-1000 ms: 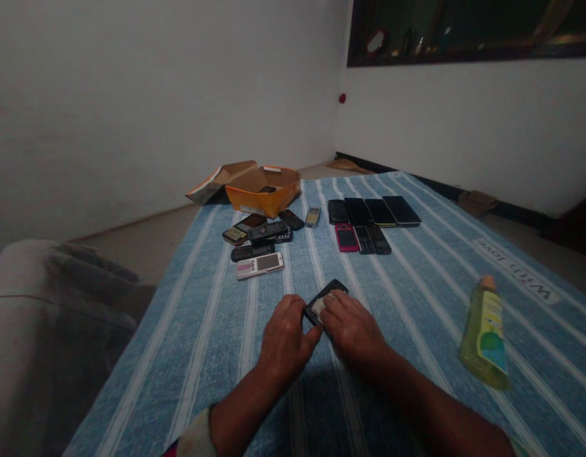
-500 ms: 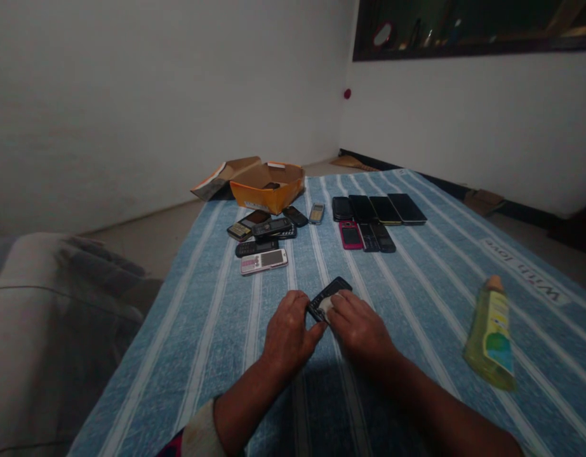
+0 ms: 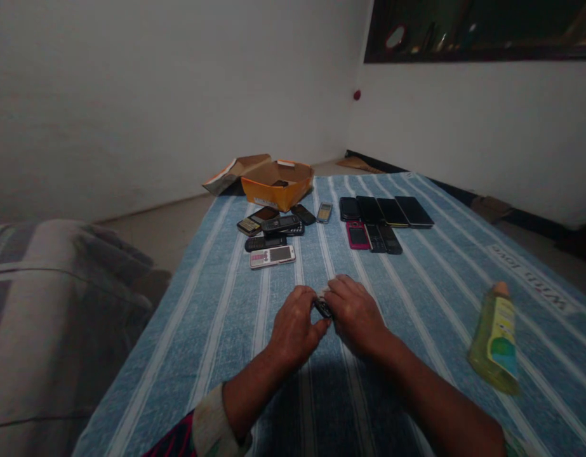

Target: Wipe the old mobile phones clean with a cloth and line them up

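Note:
A black keypad phone (image 3: 323, 308) is between my hands, low over the blue striped cloth; most of it is covered by my fingers. My left hand (image 3: 297, 324) grips its left end, thumb along the near side. Pressed under the fingers of my right hand (image 3: 353, 311) is a pale cloth (image 3: 322, 291), lying against the phone; only a sliver of it shows. Beyond my hands, a white and pink phone (image 3: 272, 256) lies in front of a loose pile of dark phones (image 3: 280, 224).
An open orange cardboard box (image 3: 278, 193) stands at the far end of the striped cloth (image 3: 216, 355). Right of it, black smartphones (image 3: 392, 211) lie in a row behind a pink phone (image 3: 357, 235) and two dark ones. A yellow-green bottle (image 3: 495, 343) lies at right.
My right hand has slid up over the phone and now covers its far end, which showed before. The view has shifted slightly left, so everything sits a little further right.

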A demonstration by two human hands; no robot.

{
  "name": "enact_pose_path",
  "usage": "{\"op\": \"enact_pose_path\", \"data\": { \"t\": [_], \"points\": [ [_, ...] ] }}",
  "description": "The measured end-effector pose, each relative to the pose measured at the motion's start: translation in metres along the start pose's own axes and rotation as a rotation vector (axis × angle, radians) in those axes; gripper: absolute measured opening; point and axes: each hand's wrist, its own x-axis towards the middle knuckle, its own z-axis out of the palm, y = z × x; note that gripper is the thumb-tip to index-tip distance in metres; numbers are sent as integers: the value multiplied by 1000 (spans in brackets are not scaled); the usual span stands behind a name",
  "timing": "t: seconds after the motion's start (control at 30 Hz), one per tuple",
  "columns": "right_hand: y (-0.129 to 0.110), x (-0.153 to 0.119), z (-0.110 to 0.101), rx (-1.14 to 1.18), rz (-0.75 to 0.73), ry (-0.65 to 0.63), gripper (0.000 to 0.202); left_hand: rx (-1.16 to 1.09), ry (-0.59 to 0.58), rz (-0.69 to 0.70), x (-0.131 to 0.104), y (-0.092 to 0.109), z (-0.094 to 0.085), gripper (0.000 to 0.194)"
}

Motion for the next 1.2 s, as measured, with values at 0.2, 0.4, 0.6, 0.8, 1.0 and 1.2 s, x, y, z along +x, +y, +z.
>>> {"op": "enact_pose_path", "data": {
  "t": [0.2,0.4,0.6,0.8,1.0,1.2],
  "points": [
    [-3,-14,-2,6,-85,37,20,-3,9,8,-1,-1,2,16],
    [4,4,-3,-52,23,-12,12,-6,11,-25,1,3,-1,17],
    [-4,-12,-2,-56,-107,76,17,4,2,-6,0,2,-1,13],
    [12,7,-3,-86,42,-21,13,7,12,-28,1,3,-1,17],
    [30,-3,-13,-102,184,-37,18,19,-7,-49,2,3,-2,20],
    [-5,-11,-3,-60,-38,13,13,-2,17,-8,2,1,0,12]
  ]
}}
